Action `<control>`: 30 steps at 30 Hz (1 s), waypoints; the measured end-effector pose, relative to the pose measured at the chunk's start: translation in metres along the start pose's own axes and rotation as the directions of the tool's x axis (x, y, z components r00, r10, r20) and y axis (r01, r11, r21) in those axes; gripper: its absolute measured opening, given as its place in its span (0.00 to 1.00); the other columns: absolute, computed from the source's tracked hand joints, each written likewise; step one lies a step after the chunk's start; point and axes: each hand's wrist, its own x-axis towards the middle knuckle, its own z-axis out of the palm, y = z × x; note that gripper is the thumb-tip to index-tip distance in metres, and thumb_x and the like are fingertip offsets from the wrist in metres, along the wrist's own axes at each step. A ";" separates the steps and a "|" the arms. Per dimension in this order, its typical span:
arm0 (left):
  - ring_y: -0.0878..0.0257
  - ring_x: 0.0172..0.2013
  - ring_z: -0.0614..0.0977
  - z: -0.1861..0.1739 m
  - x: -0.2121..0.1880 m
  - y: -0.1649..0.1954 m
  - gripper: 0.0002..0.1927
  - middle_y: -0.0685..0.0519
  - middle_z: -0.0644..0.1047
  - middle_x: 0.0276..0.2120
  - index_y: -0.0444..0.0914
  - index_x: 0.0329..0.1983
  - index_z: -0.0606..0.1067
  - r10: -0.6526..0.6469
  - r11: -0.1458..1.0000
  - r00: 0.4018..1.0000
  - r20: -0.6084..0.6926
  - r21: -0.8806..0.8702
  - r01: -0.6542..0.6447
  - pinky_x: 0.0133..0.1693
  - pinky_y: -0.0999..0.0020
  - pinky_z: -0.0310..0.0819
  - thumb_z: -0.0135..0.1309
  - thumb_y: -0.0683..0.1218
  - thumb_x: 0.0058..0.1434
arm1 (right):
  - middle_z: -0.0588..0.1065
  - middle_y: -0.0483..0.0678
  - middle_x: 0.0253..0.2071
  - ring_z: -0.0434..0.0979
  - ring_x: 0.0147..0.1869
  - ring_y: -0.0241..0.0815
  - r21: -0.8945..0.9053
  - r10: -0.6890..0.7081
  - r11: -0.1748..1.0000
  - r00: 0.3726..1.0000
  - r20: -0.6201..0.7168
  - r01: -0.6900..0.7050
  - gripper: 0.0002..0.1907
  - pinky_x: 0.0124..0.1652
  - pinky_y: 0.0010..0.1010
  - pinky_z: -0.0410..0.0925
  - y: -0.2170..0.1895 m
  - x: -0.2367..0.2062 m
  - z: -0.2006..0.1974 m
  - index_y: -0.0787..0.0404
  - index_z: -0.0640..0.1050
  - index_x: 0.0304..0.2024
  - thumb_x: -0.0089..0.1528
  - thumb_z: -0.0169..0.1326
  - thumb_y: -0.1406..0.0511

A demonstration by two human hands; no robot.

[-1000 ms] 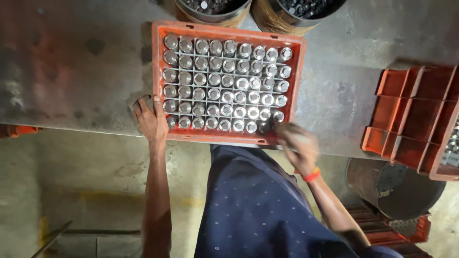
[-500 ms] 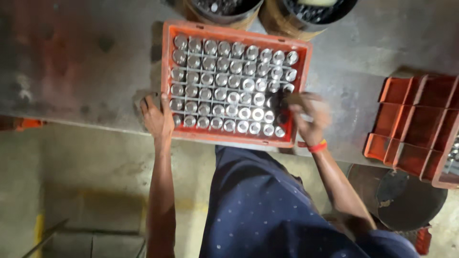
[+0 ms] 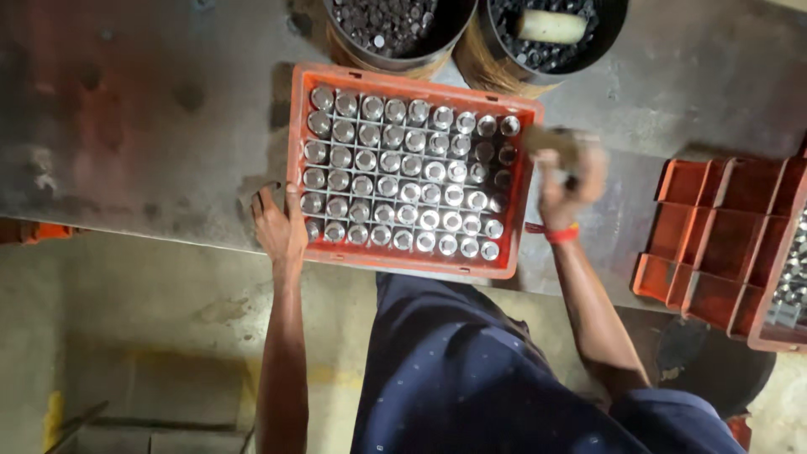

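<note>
1. The left hand (image 3: pixel 280 225) lies flat on the grey metal table (image 3: pixel 126 126), fingers spread wide, and its thumb side touches the left wall of the orange plastic crate (image 3: pixel 412 262). It holds nothing.
2. The right hand (image 3: pixel 570 178) is raised just beside the right wall of the crate, near its upper right corner. It is blurred, and something brownish is at the fingers, but I cannot tell what it is, or whether the hand is closed on it.
3. A red band (image 3: pixel 555 233) sits on the right wrist.
4. The crate stands on the table in front of the person, and a grid divides it into small cells. In almost every cell stands one shiny metal cylindrical part (image 3: pixel 402 168) (seen from the top, so only the round ends show).
5. Behind the crate, at the far edge of the table, stand two round dark buckets (image 3: pixel 395 34), both filled with small dark metal pieces. In the right one also lies a pale cylinder (image 3: pixel 551 27).
6. To the right, well apart from the hands, stands another orange crate (image 3: pixel 714 244) with larger compartments.
</note>
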 end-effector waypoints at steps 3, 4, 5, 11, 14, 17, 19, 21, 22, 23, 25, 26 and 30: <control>0.33 0.52 0.74 0.001 0.003 0.000 0.27 0.31 0.73 0.50 0.29 0.53 0.71 0.004 1.000 1.000 -0.013 -0.019 -0.004 0.49 0.39 0.68 0.49 0.59 0.73 | 0.76 0.59 0.53 0.79 0.52 0.54 0.143 -0.049 0.990 0.918 0.393 -0.009 0.21 0.49 0.39 0.73 0.012 0.010 0.015 0.67 0.78 0.59 0.65 0.65 0.67; 0.33 0.52 0.74 0.001 0.004 0.000 0.27 0.31 0.73 0.50 0.29 0.53 0.71 -0.005 1.000 1.000 -0.008 -0.020 0.005 0.48 0.39 0.68 0.49 0.59 0.72 | 0.76 0.57 0.54 0.79 0.54 0.52 0.224 0.001 0.972 0.959 0.282 -0.067 0.22 0.52 0.39 0.74 0.014 0.013 0.018 0.67 0.75 0.61 0.67 0.64 0.66; 0.33 0.52 0.74 0.000 0.004 0.001 0.26 0.31 0.74 0.50 0.29 0.52 0.71 -0.010 1.000 1.000 -0.001 -0.021 0.010 0.49 0.39 0.68 0.49 0.59 0.72 | 0.75 0.54 0.54 0.80 0.56 0.50 0.310 0.059 0.944 0.982 0.178 -0.113 0.22 0.54 0.38 0.75 0.016 0.016 0.019 0.66 0.73 0.63 0.70 0.63 0.65; 0.34 0.52 0.74 -0.003 0.006 0.004 0.25 0.33 0.74 0.50 0.31 0.51 0.72 -0.021 0.999 1.000 0.001 -0.031 0.021 0.48 0.40 0.69 0.48 0.59 0.72 | 0.77 0.56 0.53 0.79 0.55 0.52 0.100 -0.014 0.995 0.972 0.235 -0.009 0.20 0.55 0.44 0.72 0.019 0.041 0.037 0.68 0.77 0.59 0.66 0.66 0.69; 0.34 0.52 0.75 -0.004 0.008 0.005 0.25 0.34 0.75 0.50 0.31 0.52 0.72 -0.028 0.999 1.000 0.001 -0.020 0.028 0.49 0.41 0.70 0.49 0.59 0.71 | 0.76 0.53 0.54 0.80 0.55 0.50 0.383 0.179 0.903 0.981 0.076 -0.195 0.23 0.57 0.41 0.74 0.009 0.043 0.045 0.66 0.71 0.61 0.68 0.64 0.67; 0.35 0.52 0.75 -0.005 0.010 0.006 0.25 0.34 0.75 0.50 0.31 0.53 0.72 -0.033 0.998 0.999 0.012 -0.048 0.033 0.49 0.41 0.70 0.48 0.59 0.72 | 0.75 0.59 0.55 0.79 0.57 0.56 0.301 -0.045 0.953 0.966 0.253 -0.034 0.21 0.56 0.42 0.72 -0.005 0.038 0.055 0.68 0.74 0.59 0.66 0.64 0.67; 0.36 0.51 0.75 -0.006 0.010 0.006 0.25 0.35 0.75 0.49 0.33 0.53 0.73 -0.066 0.995 0.997 0.035 -0.079 0.069 0.48 0.41 0.70 0.48 0.59 0.70 | 0.76 0.60 0.54 0.79 0.56 0.58 0.215 -0.131 0.974 0.945 0.299 0.067 0.19 0.56 0.43 0.71 -0.012 0.039 0.060 0.69 0.77 0.57 0.65 0.64 0.69; 0.35 0.53 0.75 -0.007 0.009 0.006 0.25 0.35 0.75 0.51 0.31 0.52 0.72 -0.037 0.999 0.999 0.031 -0.030 0.038 0.50 0.41 0.70 0.48 0.60 0.72 | 0.78 0.56 0.52 0.81 0.54 0.55 0.233 -0.043 0.973 0.986 0.162 0.004 0.17 0.56 0.43 0.72 -0.016 0.044 0.065 0.69 0.76 0.56 0.67 0.64 0.69; 0.35 0.54 0.75 -0.007 0.009 0.006 0.26 0.34 0.75 0.52 0.30 0.51 0.71 -0.037 0.999 0.999 0.033 0.001 0.037 0.51 0.41 0.70 0.49 0.60 0.73 | 0.78 0.56 0.52 0.80 0.54 0.55 0.235 -0.077 0.971 0.985 0.153 0.039 0.16 0.55 0.43 0.72 -0.020 0.045 0.069 0.68 0.77 0.55 0.67 0.64 0.69; 0.35 0.54 0.74 -0.007 0.009 0.005 0.26 0.34 0.75 0.52 0.30 0.52 0.71 -0.055 0.998 0.998 0.030 0.003 0.055 0.50 0.41 0.70 0.48 0.60 0.73 | 0.78 0.57 0.52 0.79 0.53 0.56 0.239 -0.105 0.969 0.984 0.144 0.069 0.16 0.54 0.43 0.72 -0.024 0.046 0.074 0.67 0.77 0.55 0.66 0.64 0.70; 0.34 0.54 0.74 -0.007 0.009 0.003 0.26 0.34 0.74 0.53 0.30 0.54 0.71 -0.053 0.998 0.998 0.018 -0.018 0.053 0.49 0.41 0.70 0.48 0.60 0.72 | 0.78 0.56 0.50 0.79 0.50 0.55 0.190 -0.122 0.979 0.960 0.253 0.075 0.17 0.51 0.43 0.72 -0.031 0.049 0.081 0.66 0.78 0.55 0.65 0.65 0.69; 0.35 0.54 0.74 -0.006 0.009 0.001 0.26 0.34 0.75 0.53 0.31 0.54 0.72 -0.047 0.997 0.999 0.017 -0.052 0.048 0.49 0.41 0.70 0.48 0.60 0.71 | 0.79 0.56 0.48 0.80 0.48 0.53 0.145 -0.107 0.988 0.921 0.374 0.056 0.19 0.49 0.43 0.72 -0.034 0.050 0.084 0.66 0.79 0.56 0.64 0.66 0.68; 0.35 0.54 0.74 -0.005 0.009 -0.006 0.27 0.33 0.74 0.53 0.32 0.55 0.71 -0.047 0.996 0.999 0.014 -0.077 0.048 0.51 0.42 0.70 0.47 0.61 0.72 | 0.76 0.55 0.53 0.79 0.54 0.49 0.303 -0.004 0.952 0.989 0.145 -0.041 0.23 0.52 0.40 0.73 -0.047 0.034 0.080 0.69 0.72 0.64 0.69 0.63 0.67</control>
